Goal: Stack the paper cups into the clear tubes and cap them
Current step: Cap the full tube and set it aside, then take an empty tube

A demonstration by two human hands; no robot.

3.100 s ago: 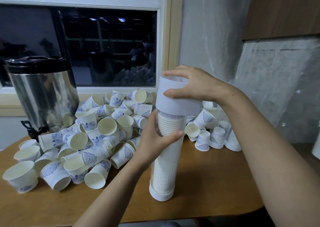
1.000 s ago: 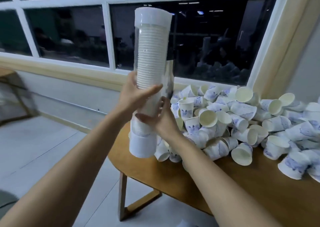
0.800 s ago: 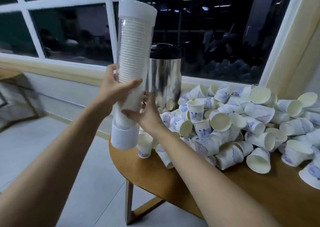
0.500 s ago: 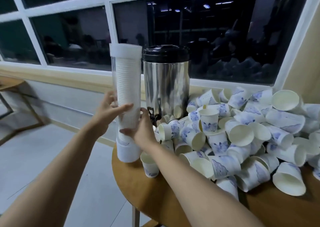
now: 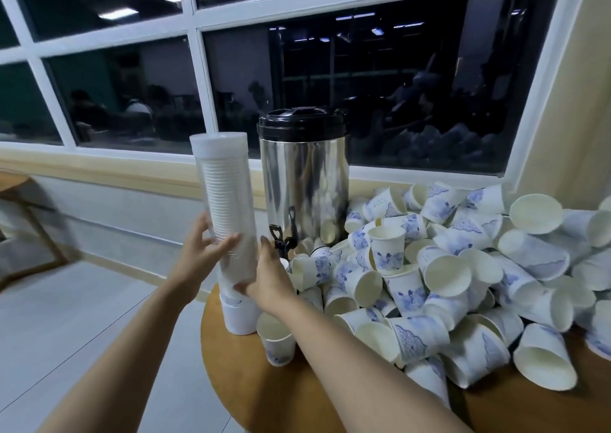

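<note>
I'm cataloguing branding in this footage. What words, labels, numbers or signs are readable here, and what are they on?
None can be read.
Paper cups: blue printed pattern only; one tipped cup carries a faint line of print, too small to read.
Metal urn: no label visible.
Capped tube: no label visible.

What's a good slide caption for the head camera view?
Both hands steady a capped tube of cups beside the urn.

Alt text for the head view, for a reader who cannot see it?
Both hands, left and right, steady an upright capped clear tube of stacked white cups at the round wooden table's edge, beside a steel dispenser and a pile of blue-patterned paper cups.
</note>
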